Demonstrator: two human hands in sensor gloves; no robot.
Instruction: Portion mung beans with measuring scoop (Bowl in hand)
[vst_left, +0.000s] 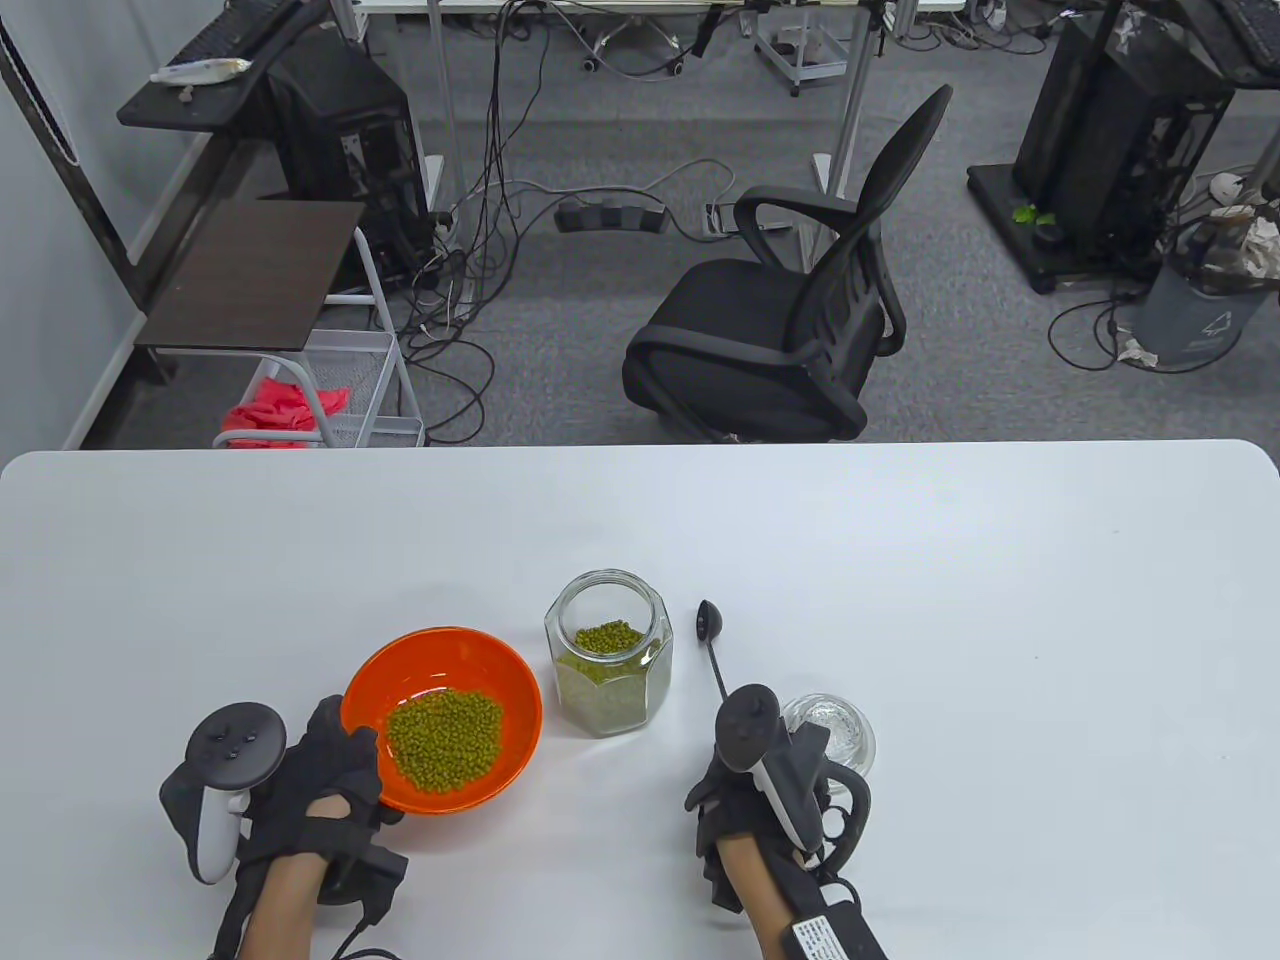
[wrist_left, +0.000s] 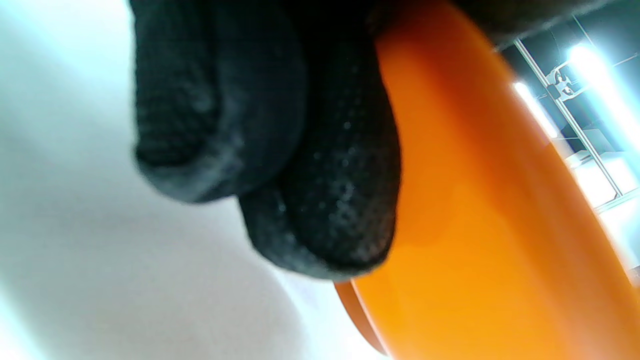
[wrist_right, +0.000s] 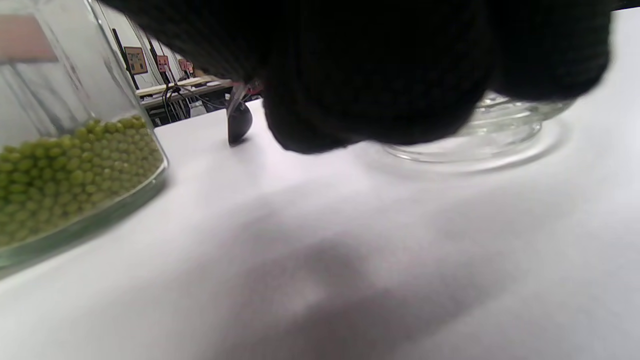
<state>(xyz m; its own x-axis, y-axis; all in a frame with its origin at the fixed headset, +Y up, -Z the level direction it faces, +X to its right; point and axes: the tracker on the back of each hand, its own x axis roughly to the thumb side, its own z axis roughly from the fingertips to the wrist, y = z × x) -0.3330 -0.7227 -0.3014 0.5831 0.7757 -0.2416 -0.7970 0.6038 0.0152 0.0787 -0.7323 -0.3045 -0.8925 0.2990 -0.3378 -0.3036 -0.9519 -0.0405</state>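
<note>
We see the orange bowl (vst_left: 443, 718) of mung beans (vst_left: 445, 739) near the counter's (vst_left: 900, 560) front edge, our left hand (vst_left: 315, 790) gripping its rim. Beside it stands the open glass jar (vst_left: 608, 652), then the black scoop (vst_left: 712, 632) lying flat. Our right hand (vst_left: 770, 790) rests by the scoop's handle and the glass lid (vst_left: 835, 728); whether its grip holds anything, we cannot tell.
</note>
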